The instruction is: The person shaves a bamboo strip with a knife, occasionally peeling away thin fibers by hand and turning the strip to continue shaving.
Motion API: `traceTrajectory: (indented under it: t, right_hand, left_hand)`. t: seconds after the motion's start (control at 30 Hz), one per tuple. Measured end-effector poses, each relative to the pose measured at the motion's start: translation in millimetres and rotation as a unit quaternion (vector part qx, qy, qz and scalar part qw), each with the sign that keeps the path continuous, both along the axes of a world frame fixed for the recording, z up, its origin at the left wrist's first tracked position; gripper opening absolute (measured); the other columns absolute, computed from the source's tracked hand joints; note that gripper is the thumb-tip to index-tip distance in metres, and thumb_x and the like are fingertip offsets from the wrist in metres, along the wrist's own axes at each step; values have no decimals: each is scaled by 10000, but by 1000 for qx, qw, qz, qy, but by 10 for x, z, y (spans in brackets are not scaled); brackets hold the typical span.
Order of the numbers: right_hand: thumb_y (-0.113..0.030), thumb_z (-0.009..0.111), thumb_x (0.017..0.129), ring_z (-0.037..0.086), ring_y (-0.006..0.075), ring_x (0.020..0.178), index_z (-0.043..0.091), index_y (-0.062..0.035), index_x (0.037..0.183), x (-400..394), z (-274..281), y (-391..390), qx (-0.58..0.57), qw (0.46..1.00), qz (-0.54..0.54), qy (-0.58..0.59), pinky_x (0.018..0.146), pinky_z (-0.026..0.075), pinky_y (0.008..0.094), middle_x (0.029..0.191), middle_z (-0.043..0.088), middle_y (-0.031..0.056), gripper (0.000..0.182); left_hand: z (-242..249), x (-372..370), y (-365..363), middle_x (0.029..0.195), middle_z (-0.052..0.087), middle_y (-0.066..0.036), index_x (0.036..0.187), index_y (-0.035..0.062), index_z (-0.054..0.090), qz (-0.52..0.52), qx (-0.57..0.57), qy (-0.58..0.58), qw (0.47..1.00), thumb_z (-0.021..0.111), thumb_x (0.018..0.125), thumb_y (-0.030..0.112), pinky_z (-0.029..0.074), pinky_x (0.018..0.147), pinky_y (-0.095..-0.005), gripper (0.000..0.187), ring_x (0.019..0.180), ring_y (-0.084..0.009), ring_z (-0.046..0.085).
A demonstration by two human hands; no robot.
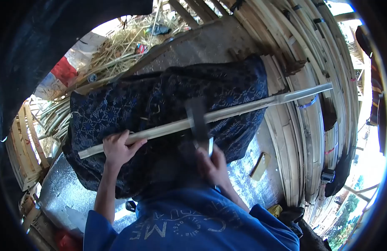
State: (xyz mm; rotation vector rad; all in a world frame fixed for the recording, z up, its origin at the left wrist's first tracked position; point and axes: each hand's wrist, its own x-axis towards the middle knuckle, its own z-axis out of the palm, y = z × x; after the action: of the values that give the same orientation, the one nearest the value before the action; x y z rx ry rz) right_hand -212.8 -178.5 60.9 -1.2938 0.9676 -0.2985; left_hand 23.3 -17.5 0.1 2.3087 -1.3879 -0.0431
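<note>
A long split bamboo strip (239, 109) lies slantwise across the dark blue patterned cloth (114, 106), its far end reaching past the cloth to the right. My left hand (119, 147) is closed round the strip near its left end. In my right hand (212, 166) is a broad-bladed knife (197, 119), smeared by motion. Its dark blade overlaps the middle of the strip in this view. The fingers of my right hand are wrapped round the knife's lower end, close to my body.
Long bamboo slats (302, 138) are stacked along the right side. A flat yellowish rectangular object (260, 166) rests on the shiny grey floor sheet (239, 180). Bamboo shavings (122, 46) are heaped at the back left. A small black box-shaped device (328, 175) sits by the slats.
</note>
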Motion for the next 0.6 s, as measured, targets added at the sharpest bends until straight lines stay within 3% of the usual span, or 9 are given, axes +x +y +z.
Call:
traceTrajectory:
  t: [0.13,0.2,0.23,0.27,0.33,0.4,0.47,0.53,0.6]
  right_hand:
    - [-255,536,993,457,93,404,505,-77,953,-49,238,-267,-4,976,-215,-28,362,374,229,560,463,-15,185]
    - [-257,532,996,451,83,414,509,-82,990,-76,-186,-90,-96,991,-88,43,368,377,233,576,467,-21,177]
    - [-263,541,993,460,79,430,515,-85,1027,-61,-164,-19,-67,991,-104,57,378,386,240,588,470,-23,183]
    - [-287,554,985,484,89,442,516,-88,1007,16,132,-97,38,989,-120,75,389,394,243,585,485,-2,204]
    - [-314,530,992,495,102,439,514,-93,969,-119,213,-225,6,994,-101,41,387,392,240,586,506,19,222]
    - [-351,472,1009,480,111,406,510,-115,942,-271,233,-358,-33,982,-188,-14,366,390,245,588,519,27,249]
    - [-330,505,1001,475,101,410,515,-109,993,-212,178,-360,-66,962,-260,-47,367,389,242,588,506,14,221]
    - [-285,536,993,469,91,420,511,-98,1033,-142,-199,-100,-93,984,-96,114,371,383,246,596,493,1,192]
    - [-281,582,969,489,98,455,508,-67,1011,0,69,-40,43,996,3,72,417,408,249,604,492,3,230]
  left_hand:
    - [-10,-25,-10,482,515,-26,586,105,484,7,4,-22,1000,769,720,563,421,436,-337,556,408,-213,551]
    - [4,9,-22,482,511,-24,582,106,477,6,-2,-38,999,770,718,564,423,435,-335,561,406,-208,548]
    - [7,14,-10,481,508,-22,579,107,470,-1,-4,-24,1000,771,715,566,423,431,-332,565,404,-204,546]
    - [-3,22,0,480,505,-21,576,108,464,-7,-4,-11,1000,772,713,568,423,426,-329,570,402,-201,544]
    - [14,2,-8,479,502,-21,573,109,459,-6,-13,-27,1000,772,712,569,420,422,-326,573,402,-202,543]
    - [11,0,-13,479,499,-21,571,109,455,-7,-31,-49,998,772,710,570,418,417,-324,576,402,-204,543]
    - [21,-9,-15,480,501,-21,575,110,461,1,6,-31,1000,774,708,570,423,419,-322,571,404,-204,546]
    - [2,2,-16,479,501,-19,577,111,463,-1,-3,-37,999,775,706,570,425,420,-324,569,405,-204,547]
    - [-14,33,-54,478,501,-16,578,113,465,-1,-6,-43,999,776,704,570,427,421,-326,567,405,-204,548]
